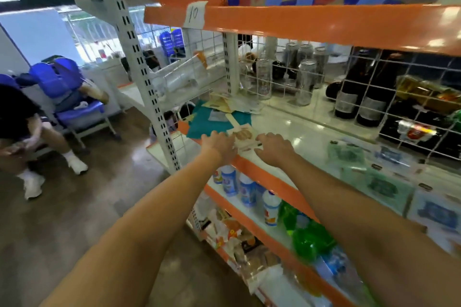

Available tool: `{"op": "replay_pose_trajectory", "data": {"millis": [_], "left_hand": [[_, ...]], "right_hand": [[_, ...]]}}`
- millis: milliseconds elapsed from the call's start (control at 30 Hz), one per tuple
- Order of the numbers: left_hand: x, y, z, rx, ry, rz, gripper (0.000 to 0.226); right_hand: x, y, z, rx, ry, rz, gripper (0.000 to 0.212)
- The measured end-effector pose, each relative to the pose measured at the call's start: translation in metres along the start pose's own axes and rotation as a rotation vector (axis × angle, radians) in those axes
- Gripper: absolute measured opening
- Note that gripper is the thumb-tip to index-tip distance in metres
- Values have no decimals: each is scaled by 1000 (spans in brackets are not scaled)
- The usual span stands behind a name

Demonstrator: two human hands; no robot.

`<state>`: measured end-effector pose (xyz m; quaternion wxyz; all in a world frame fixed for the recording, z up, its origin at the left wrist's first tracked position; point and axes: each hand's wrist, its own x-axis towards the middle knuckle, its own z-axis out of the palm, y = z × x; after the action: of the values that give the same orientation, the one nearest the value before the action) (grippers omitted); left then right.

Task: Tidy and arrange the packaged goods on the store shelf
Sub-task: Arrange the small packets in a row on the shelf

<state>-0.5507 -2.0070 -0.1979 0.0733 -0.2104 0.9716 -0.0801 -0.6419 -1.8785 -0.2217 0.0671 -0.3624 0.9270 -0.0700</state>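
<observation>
A flat beige packet with a brown biscuit picture lies near the front edge of the white shelf. My left hand holds its left end and my right hand holds its right end, fingers curled over the edges. Behind it lie a teal packet and a loose heap of pale yellow packets. To the right, flat green packets and blue packets lie in a row along the shelf front.
A wire grid backs the shelf, with jars and dark bottles behind it. An orange shelf hangs overhead. Bottles stand on the lower shelf. At left, people sit on blue chairs.
</observation>
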Motion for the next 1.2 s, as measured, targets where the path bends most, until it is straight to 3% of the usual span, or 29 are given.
{"op": "replay_pose_trajectory", "data": {"millis": [333,600,800,967,1200], "left_hand": [[75,-38,17,-23,64,92,34],[143,-42,20,-37,73,205,38],[174,-41,17,177,36,393,44],[191,-46,26,286,147,527,37],[200,-55,21,385,175,712,33]], "right_hand": [[65,-12,11,-7,-2,73,44],[120,9,3,-11,-2,68,47],[145,22,3,-6,5,103,47],[156,22,4,-21,2,156,48],[156,16,5,-20,22,278,46]]}}
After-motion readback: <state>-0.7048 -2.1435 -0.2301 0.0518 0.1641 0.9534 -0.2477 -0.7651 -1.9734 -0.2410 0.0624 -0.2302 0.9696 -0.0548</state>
